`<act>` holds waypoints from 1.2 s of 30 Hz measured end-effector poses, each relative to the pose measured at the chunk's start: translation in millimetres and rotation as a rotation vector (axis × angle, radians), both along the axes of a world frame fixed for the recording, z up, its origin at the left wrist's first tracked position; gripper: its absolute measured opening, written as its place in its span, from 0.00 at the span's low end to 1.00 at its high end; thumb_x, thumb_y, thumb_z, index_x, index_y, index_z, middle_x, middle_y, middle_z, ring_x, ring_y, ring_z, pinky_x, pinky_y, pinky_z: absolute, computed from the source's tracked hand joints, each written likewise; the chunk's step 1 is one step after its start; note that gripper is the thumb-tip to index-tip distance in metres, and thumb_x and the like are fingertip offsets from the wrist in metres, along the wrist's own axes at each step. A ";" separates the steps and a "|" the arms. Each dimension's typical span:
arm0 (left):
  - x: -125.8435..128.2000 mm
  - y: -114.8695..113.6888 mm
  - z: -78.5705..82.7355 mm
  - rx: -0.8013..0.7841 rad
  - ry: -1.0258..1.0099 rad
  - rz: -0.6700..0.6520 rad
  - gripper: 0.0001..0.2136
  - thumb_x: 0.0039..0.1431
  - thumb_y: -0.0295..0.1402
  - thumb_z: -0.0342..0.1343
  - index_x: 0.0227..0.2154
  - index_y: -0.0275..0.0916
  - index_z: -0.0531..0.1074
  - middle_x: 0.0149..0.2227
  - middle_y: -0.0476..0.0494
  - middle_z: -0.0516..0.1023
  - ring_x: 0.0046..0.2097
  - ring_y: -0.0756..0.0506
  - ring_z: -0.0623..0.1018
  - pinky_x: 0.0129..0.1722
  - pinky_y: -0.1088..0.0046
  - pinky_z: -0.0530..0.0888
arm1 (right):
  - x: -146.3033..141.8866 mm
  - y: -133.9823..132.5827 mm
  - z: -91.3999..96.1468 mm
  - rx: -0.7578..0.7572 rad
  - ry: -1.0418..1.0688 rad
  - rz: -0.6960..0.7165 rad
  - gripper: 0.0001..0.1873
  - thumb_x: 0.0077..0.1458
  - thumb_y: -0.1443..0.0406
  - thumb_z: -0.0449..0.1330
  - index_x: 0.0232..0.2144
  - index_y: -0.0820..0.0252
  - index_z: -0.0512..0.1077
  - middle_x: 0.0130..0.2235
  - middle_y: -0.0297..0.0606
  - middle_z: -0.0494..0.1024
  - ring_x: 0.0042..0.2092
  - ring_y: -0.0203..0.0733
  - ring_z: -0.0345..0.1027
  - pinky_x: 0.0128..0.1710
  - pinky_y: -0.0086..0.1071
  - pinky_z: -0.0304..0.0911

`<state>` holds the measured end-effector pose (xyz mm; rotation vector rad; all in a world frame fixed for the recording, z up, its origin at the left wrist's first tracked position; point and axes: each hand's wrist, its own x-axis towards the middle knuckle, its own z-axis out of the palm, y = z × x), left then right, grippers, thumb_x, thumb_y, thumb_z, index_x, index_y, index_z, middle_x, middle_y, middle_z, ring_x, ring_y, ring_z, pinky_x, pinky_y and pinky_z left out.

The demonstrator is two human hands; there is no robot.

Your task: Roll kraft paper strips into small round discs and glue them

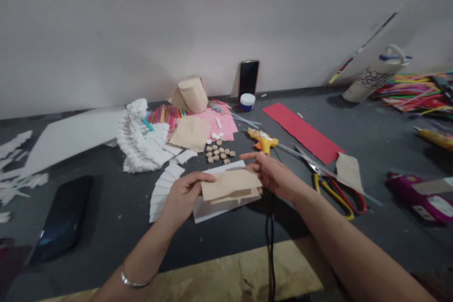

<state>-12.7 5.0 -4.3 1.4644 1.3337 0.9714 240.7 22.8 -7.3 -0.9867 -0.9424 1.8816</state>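
A folded piece of beige paper or cloth (230, 184) is held level above a white sheet (208, 210). My left hand (184, 196) pinches its left end, thumb on top. At the right end is my right hand (271, 174), index finger stretched out to the left and the other fingers curled at and behind the edge. Just beyond lie several small beige rolled pieces (219, 152). Close to my right hand is a yellow glue gun (262, 139). White paper strips (166, 186) fan out beside my left hand.
Beige roll (194, 95), beige square (191, 133), pink paper (222, 125) and white frilled pile (141, 144) stand behind. Scissors (336, 191), red strip (302, 132) and purple tool (421, 198) are right. One phone (63, 217) lies left; another phone (248, 78) leans against the wall.
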 end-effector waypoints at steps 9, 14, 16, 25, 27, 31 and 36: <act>1.5 1.0 -2.8 -0.103 -0.089 0.011 0.10 0.51 0.30 0.52 0.30 0.40 0.80 0.34 0.47 0.82 0.34 0.48 0.78 0.34 0.74 0.73 | -0.3 0.5 -6.6 0.160 -0.179 0.087 0.29 0.49 0.65 0.68 0.52 0.54 0.64 0.30 0.27 0.69 0.26 0.29 0.59 0.21 0.22 0.57; 5.3 1.6 -4.5 -0.273 -0.327 0.037 0.06 0.52 0.31 0.55 0.28 0.38 0.76 0.30 0.46 0.79 0.31 0.49 0.77 0.31 0.75 0.73 | 0.4 0.0 -5.2 0.169 -0.208 0.077 0.30 0.48 0.64 0.68 0.53 0.54 0.65 0.30 0.27 0.69 0.26 0.29 0.60 0.22 0.24 0.56; 7.5 0.8 0.3 -0.314 -0.414 0.057 0.07 0.53 0.32 0.55 0.34 0.38 0.74 0.30 0.47 0.79 0.31 0.49 0.77 0.29 0.76 0.73 | -0.4 -1.0 -3.9 0.181 -0.224 0.061 0.30 0.48 0.64 0.68 0.53 0.54 0.65 0.30 0.28 0.70 0.27 0.30 0.61 0.23 0.25 0.57; 14.0 -4.0 6.3 -0.378 -0.381 0.008 0.35 0.48 0.41 0.66 0.56 0.39 0.58 0.36 0.44 0.77 0.32 0.45 0.79 0.26 0.70 0.78 | -8.3 -7.5 -3.1 0.294 -0.298 0.024 0.29 0.51 0.62 0.66 0.55 0.51 0.64 0.39 0.34 0.75 0.37 0.37 0.69 0.35 0.30 0.66; 13.5 -3.2 6.2 -0.346 -0.336 -0.014 0.36 0.47 0.38 0.66 0.57 0.37 0.57 0.34 0.45 0.78 0.28 0.47 0.79 0.24 0.72 0.77 | -6.1 -7.2 -1.9 0.306 -0.300 0.043 0.30 0.51 0.61 0.67 0.55 0.51 0.64 0.41 0.35 0.75 0.38 0.37 0.69 0.35 0.29 0.66; 11.9 -4.0 11.3 -0.336 -0.315 -0.129 0.36 0.49 0.38 0.65 0.59 0.36 0.56 0.30 0.46 0.78 0.24 0.47 0.79 0.19 0.77 0.73 | 2.5 -6.5 2.2 0.276 -0.260 0.112 0.27 0.54 0.52 0.63 0.53 0.53 0.67 0.39 0.36 0.72 0.31 0.34 0.66 0.23 0.26 0.64; 17.3 -14.8 16.6 -0.393 -0.287 -0.326 0.33 0.51 0.36 0.63 0.59 0.40 0.57 0.30 0.49 0.77 0.25 0.47 0.80 0.17 0.80 0.70 | 3.6 -12.1 10.2 0.210 -0.366 0.306 0.29 0.57 0.42 0.53 0.37 0.60 0.76 0.31 0.36 0.72 0.25 0.32 0.60 0.15 0.23 0.51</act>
